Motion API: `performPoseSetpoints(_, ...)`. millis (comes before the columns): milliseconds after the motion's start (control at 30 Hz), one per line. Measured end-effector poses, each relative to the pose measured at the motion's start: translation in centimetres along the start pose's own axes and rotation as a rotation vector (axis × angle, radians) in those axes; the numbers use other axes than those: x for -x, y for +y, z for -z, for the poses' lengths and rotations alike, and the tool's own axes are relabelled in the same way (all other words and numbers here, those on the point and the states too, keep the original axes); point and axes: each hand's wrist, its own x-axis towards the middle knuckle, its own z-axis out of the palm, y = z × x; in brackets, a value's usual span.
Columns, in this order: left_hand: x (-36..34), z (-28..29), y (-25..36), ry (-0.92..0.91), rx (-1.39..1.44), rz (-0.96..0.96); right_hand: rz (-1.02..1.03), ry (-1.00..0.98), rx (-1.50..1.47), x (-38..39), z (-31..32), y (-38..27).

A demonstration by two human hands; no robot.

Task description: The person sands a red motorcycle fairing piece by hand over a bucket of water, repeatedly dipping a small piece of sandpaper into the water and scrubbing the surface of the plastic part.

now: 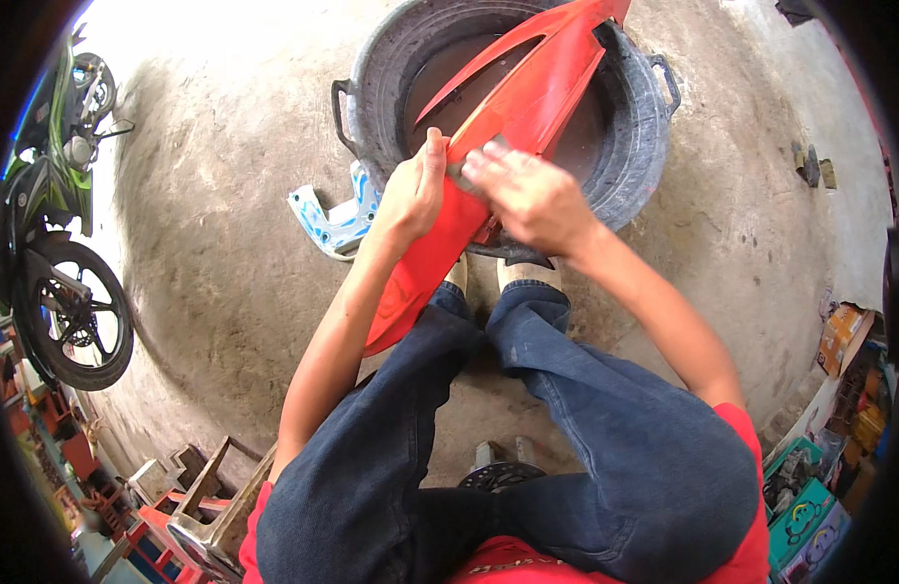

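A long red motorcycle body panel (539,94) slants from beside my left thigh up over a round black tub (625,185) with murky water inside. My left hand (415,192) grips the panel's left edge, thumb on top; its other fingers are partly hidden. Pressed on the panel's upper face, my right hand (537,195) is slightly blurred by motion. Under its fingers shows a small grey sheet (461,179) that looks like sandpaper. The panel's far end reaches past the tub's far rim, and a narrow arm of it spreads left above the water.
A blue-and-white plastic piece (338,222) lies on the concrete floor (216,185) against the tub's left side. A motorcycle (70,282) stands at far left. Lower left is a wooden stool-like frame (216,521); boxes (805,521) crowd the lower right. My feet are at the tub's near side.
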Motion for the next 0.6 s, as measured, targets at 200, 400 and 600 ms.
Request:
performPoseSetpoints(200,-0.3,-0.3,0.4,-0.01,0.0,0.003,-0.473,0.212,0.149,-2.5,0.5,9.9)
performPoseSetpoints(400,0.0,-0.2,0.0,-0.03,-0.012,0.005,0.147,-0.038,-0.002,-0.3,-0.9,0.1)
performPoseSetpoints(600,-0.2,-0.1,0.9,-0.032,0.009,0.009,-0.276,0.103,0.164,-3.2,0.3,10.0)
